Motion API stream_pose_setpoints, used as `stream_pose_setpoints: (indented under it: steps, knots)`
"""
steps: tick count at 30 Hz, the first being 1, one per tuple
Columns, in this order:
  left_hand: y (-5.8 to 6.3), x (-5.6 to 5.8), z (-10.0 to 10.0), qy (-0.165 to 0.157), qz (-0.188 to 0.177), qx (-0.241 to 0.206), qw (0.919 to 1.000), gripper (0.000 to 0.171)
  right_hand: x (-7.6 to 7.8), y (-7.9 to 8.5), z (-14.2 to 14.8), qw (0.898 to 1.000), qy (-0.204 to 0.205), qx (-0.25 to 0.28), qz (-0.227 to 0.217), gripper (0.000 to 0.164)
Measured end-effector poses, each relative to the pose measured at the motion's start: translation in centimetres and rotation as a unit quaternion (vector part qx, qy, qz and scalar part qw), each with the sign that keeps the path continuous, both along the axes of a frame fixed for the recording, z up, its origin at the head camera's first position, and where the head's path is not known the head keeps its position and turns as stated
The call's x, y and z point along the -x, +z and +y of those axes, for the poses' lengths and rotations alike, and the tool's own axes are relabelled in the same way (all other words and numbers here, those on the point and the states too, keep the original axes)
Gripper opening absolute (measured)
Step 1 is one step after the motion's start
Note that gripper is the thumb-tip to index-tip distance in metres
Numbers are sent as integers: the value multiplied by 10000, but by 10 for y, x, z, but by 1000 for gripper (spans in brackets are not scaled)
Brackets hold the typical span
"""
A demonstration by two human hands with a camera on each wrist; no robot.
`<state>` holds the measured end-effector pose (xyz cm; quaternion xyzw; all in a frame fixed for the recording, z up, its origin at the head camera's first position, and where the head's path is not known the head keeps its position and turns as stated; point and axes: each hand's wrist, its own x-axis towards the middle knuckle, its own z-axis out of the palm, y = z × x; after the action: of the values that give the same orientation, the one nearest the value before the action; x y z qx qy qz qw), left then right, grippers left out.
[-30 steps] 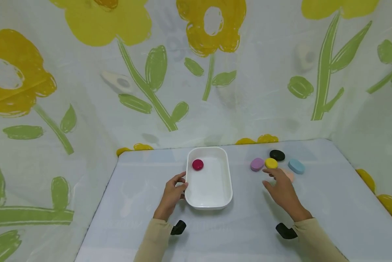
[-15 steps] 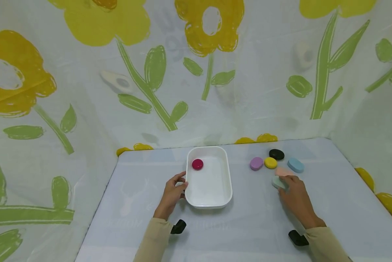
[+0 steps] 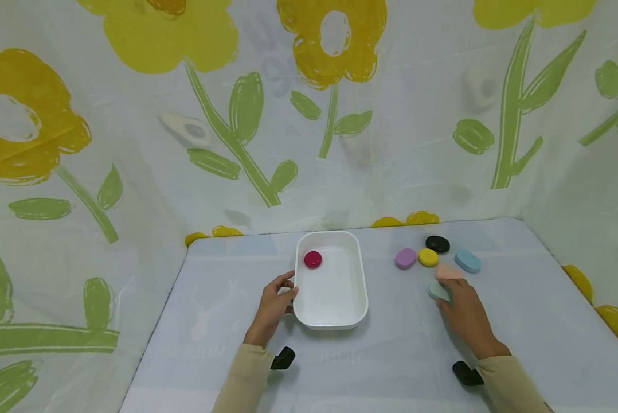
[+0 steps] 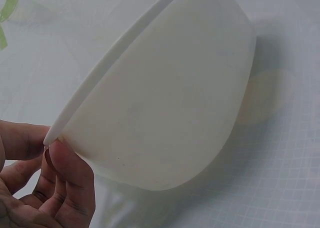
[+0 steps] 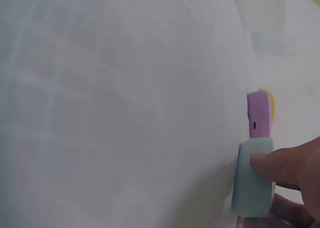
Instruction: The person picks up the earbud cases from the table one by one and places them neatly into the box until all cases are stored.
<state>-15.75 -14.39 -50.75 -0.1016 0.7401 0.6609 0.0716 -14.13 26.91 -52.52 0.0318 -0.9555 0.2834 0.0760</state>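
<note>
A deep white plastic tray (image 3: 335,295) stands mid-table with a red round disc (image 3: 313,259) lying inside. My left hand (image 3: 269,310) pinches its left rim between thumb and fingers; the left wrist view shows the tray wall (image 4: 165,98) close beside that hand (image 4: 55,183). To the right, my right hand (image 3: 466,315) holds a mint-green oval case (image 3: 437,290) by its edges. In the right wrist view, the thumb presses the near side of the mint-green case (image 5: 252,188). A peach piece (image 3: 448,272) lies right behind it, partly covered by the fingers.
Behind the right hand lie a purple oval piece (image 3: 405,258), a yellow disc (image 3: 428,257), a black oval (image 3: 437,244) and a light-blue oval (image 3: 468,261). A small dark slot marks the purple piece's side. Flower-printed sheets (image 3: 402,143) enclose the table (image 3: 221,338).
The right hand has come down and back toward the near right, from over the pieces, and has taken hold of the mint-green case. The left hand and tray have stayed in place.
</note>
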Motion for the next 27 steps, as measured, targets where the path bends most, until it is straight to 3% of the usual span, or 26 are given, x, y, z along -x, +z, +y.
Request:
stream_pose_setpoints:
  steps: [8,20,27]
  knots:
    - [-1,-1,0,-13,26,-18,10000,49,1,8,-10,9994,95,321,12,50]
    - [-1,-2,0,48,2,-69,10000,48,20,46,-60,9899,739,1197,170,49]
    - [0,-2,1,-9,35,-98,9999,48,32,67,-94,9876,931,1264,59,47]
